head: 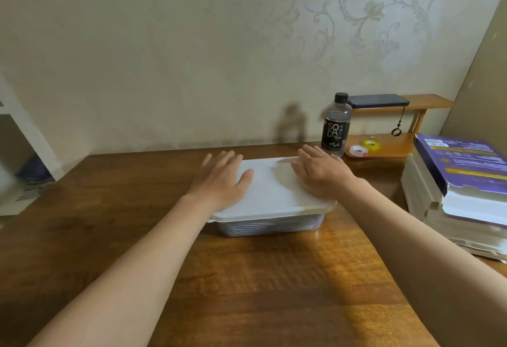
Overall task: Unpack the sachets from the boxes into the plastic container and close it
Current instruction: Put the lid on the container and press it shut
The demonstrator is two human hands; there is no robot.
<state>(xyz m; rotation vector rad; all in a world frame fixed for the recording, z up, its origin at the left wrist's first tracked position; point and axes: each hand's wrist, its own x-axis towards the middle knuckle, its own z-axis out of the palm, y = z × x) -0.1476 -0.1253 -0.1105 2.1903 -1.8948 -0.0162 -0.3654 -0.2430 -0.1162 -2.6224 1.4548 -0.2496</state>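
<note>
A clear plastic container (pixel 270 226) stands in the middle of the wooden table, with a white lid (pixel 271 190) lying flat on top of it. Pale sachets show faintly through its front wall. My left hand (pixel 222 179) lies palm down on the lid's left part, fingers spread. My right hand (pixel 319 172) lies palm down on the lid's right part, fingers spread too. Neither hand grips anything. A stack of flattened white and purple boxes (pixel 461 190) sits at the table's right edge.
A dark soda bottle (pixel 336 126) stands just behind my right hand. A small wooden shelf (pixel 428 104) at the back right carries a phone (pixel 380 100) above and two tape rolls (pixel 363 148) below. The wall runs close behind the table (pixel 247 278).
</note>
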